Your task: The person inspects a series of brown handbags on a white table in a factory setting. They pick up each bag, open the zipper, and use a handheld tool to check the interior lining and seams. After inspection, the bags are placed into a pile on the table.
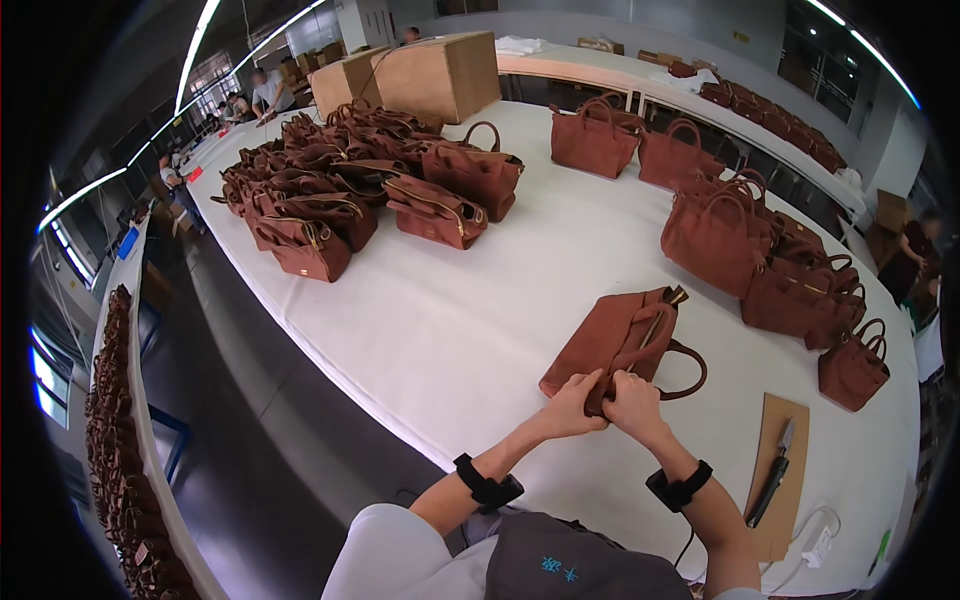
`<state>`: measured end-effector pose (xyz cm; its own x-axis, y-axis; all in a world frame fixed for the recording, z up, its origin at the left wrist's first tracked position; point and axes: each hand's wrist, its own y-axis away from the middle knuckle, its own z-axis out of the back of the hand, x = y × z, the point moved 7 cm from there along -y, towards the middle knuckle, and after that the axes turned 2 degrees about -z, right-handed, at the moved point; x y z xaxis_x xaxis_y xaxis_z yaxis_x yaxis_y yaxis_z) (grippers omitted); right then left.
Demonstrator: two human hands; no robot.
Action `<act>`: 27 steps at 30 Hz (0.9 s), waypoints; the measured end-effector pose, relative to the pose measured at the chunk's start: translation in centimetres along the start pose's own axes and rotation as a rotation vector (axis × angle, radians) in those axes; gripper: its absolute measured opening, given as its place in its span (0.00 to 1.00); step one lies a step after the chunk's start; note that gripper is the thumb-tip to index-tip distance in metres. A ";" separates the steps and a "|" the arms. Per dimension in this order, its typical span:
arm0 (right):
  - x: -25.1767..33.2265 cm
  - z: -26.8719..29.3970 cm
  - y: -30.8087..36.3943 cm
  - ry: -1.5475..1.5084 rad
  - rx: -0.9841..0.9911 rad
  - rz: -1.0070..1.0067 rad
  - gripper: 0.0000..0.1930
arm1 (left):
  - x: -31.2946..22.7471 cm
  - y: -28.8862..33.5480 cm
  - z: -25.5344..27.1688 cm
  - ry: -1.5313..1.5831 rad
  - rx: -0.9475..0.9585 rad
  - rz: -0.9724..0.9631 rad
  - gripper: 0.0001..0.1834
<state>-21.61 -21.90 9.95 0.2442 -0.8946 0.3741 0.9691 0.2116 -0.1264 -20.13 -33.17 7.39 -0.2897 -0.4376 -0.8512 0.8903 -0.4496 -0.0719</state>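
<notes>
A reddish-brown handbag (598, 338) lies on its side on the white table in front of me, its gold zipper and two rounded handles toward the right. My left hand (574, 406) is closed on the near end of the bag, close to the zipper's end. Beside it, nearly touching, my right hand (634, 404) also grips that end, its fingers bent over the edge. The exact spot between my fingertips is hidden. To the right, a tool with a black handle and a metal tip (773, 482) rests on a brown cardboard sheet (789, 425).
A large pile of brown handbags (340, 175) covers the far left of the white table (400, 330). Several upright bags (708, 235) stand along the right. Behind the pile are wooden boxes (440, 80). A white power strip (818, 545) with cords lies at the near right. People work far off.
</notes>
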 end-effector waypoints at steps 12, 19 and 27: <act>-1.0 -1.1 2.1 -0.184 0.076 0.042 0.05 | 2.5 -0.8 -1.5 0.007 -0.266 0.061 0.19; 1.4 -0.5 3.9 -0.023 0.235 0.341 0.10 | 0.3 -0.3 -0.1 0.051 -0.264 0.004 0.17; 2.5 0.8 3.5 -0.138 0.048 0.536 0.06 | 1.5 -0.5 3.6 0.054 -0.302 0.068 0.17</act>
<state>-17.59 -23.06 11.16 0.7025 -0.5980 0.3859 0.7079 0.6435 -0.2913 -22.28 -36.41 8.01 -0.2140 -0.4131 -0.8852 0.9735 -0.1655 -0.1581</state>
